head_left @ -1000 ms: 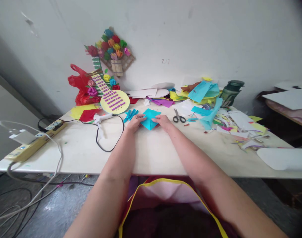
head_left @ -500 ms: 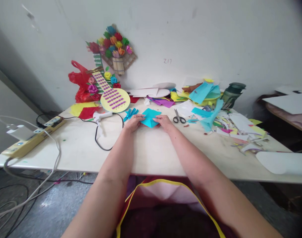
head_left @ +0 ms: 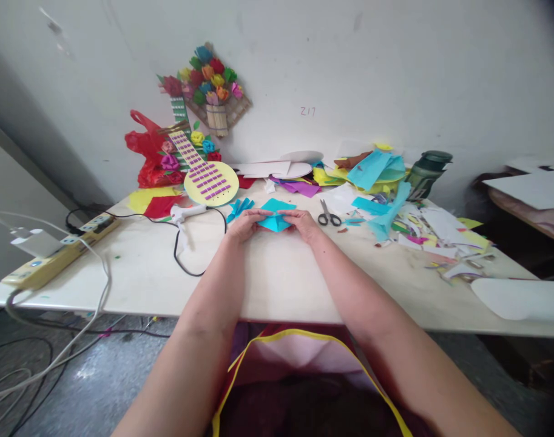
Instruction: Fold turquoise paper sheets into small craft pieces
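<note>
A folded piece of blue paper [head_left: 277, 223] is held between my two hands above the white table [head_left: 286, 285]. My left hand [head_left: 248, 224] grips its left side, with the fingers reaching over the top. On the right side my right hand [head_left: 303, 224] pinches it, and the fingertips of both hands nearly meet near its middle. Several narrow blue paper strips [head_left: 240, 209] lie just behind my left hand. Black scissors [head_left: 328, 216] rest to the right of my right hand.
A white glue gun [head_left: 188, 212] with a black cord lies left. Behind stand a yellow paper guitar [head_left: 212, 183] and a red bag [head_left: 147, 149]. Coloured scraps [head_left: 422, 230] and a dark bottle [head_left: 426, 175] are right. A power strip [head_left: 62, 254] sits at the left edge.
My fingertips have moved inward over the blue paper and are closer together. Its lower point now looks shorter towards me.
</note>
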A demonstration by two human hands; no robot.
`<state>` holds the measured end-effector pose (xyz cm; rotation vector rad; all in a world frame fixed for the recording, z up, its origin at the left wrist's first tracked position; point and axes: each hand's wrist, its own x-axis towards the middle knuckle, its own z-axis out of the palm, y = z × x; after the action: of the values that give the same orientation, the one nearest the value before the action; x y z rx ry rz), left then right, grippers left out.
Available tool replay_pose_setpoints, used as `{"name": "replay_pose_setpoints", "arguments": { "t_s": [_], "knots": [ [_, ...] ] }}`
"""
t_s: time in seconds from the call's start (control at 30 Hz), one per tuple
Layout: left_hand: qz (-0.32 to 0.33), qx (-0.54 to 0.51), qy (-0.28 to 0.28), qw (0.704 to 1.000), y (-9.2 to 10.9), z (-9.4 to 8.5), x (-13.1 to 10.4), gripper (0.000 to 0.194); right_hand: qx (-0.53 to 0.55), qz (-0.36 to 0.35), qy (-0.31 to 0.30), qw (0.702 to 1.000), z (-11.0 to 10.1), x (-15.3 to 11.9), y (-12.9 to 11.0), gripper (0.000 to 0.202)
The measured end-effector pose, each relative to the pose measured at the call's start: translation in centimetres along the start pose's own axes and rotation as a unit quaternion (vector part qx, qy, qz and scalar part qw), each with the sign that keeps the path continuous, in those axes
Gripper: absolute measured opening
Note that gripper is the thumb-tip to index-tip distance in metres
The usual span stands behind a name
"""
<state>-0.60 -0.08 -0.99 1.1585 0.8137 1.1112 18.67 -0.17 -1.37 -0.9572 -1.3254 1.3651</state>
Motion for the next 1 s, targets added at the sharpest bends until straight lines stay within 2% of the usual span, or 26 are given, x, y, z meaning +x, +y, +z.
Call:
{"name": "replay_pose_setpoints", "arguments": {
  "t_s": [0.2, 0.37, 0.53, 0.7, 1.0],
  "knots": [
    [0.004, 0.017, -0.002, 1.0, -0.16, -0.32, 0.26, 0.021, -0.01, -0.002, -0.004, 1.0, -0.07, -0.02, 0.03, 0.027],
    [0.036, 0.024, 0.005, 0.999, -0.05, -0.01, 0.16, 0.015, -0.014, 0.01, -0.002, 1.0, 0.19, -0.27, -0.41, 0.025],
    [0.032, 0.087, 0.032, 0.995, -0.07, 0.15, 0.13, 0.03, 0.001, 0.008, -0.007, 1.0, 0.19, -0.27, -0.5, 0.026],
    [0.041, 0.132, 0.024, 0.99, -0.04, -0.06, 0.24, 0.044, 0.054, 0.033, 0.001, 0.998, 0.15, -0.12, -0.75, 0.032],
    [0.054, 0.161, 0.012, 0.985, 0.34, 0.28, -0.1, 0.046, 0.001, 0.025, 0.021, 0.999, 0.01, 0.25, -0.23, 0.026]
  ]
}}
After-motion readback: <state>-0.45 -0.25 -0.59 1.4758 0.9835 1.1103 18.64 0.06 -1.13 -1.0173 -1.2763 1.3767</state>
